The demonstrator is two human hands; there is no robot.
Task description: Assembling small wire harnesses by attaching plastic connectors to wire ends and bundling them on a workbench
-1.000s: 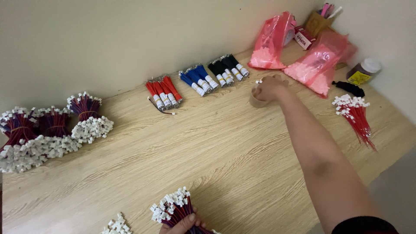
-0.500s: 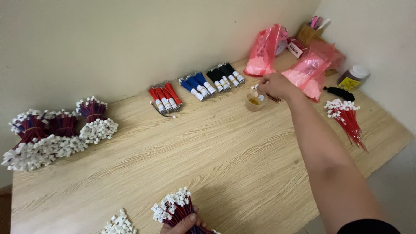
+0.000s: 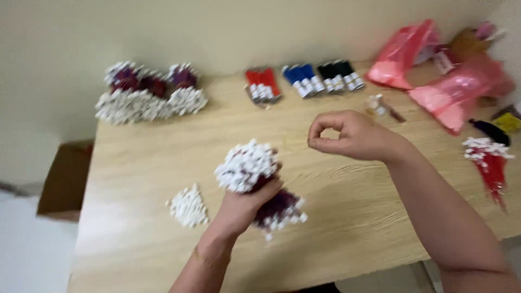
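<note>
The surface (image 3: 336, 228) is pale wood with a fine straight grain. The bundle (image 3: 247, 165) in the left hand (image 3: 241, 209) has white tips over dark maroon stems, and a small pile (image 3: 187, 206) near the left edge is white. The heap (image 3: 146, 97) at the far left corner is white and maroon. Along the far edge lie red markers (image 3: 261, 84), blue markers (image 3: 304, 78) and black markers (image 3: 340, 75), all with white ends. At the far right corner sit pink bags (image 3: 456, 92); a red, white-tipped bundle (image 3: 491, 160) lies by the right edge.

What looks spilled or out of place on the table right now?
A small loose heap of white-tipped pieces lies apart on the table, left of the bundle in the left hand. The right hand hovers pinched. Blur hides finer detail.
</note>
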